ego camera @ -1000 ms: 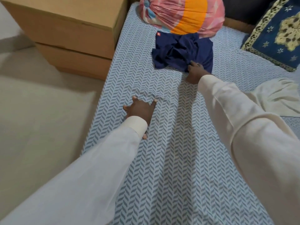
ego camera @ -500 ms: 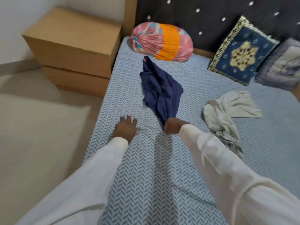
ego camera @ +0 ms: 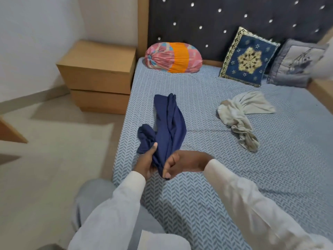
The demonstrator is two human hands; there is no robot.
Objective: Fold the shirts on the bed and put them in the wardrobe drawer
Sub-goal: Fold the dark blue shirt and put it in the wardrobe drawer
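A navy blue shirt (ego camera: 168,127) lies bunched in a long strip on the bed (ego camera: 207,195), near its left edge. My left hand (ego camera: 146,163) grips the shirt's near end from the left, thumb up against the cloth. My right hand (ego camera: 182,164) pinches the same end from the right, fingers curled round the fabric. A crumpled cream shirt (ego camera: 239,118) lies to the right on the bed, apart from both hands. No wardrobe drawer is in view.
A wooden bedside cabinet (ego camera: 99,74) stands left of the bed by the wall. At the dark headboard lie a pink-orange bolster (ego camera: 173,57), a blue patterned cushion (ego camera: 248,57) and a grey cushion (ego camera: 295,64). Beige floor (ego camera: 54,150) lies to the left.
My right hand dragged the navy shirt from near the bolster down toward me. My left hand left the sheet and took hold of the shirt's near end. The view pulled back.
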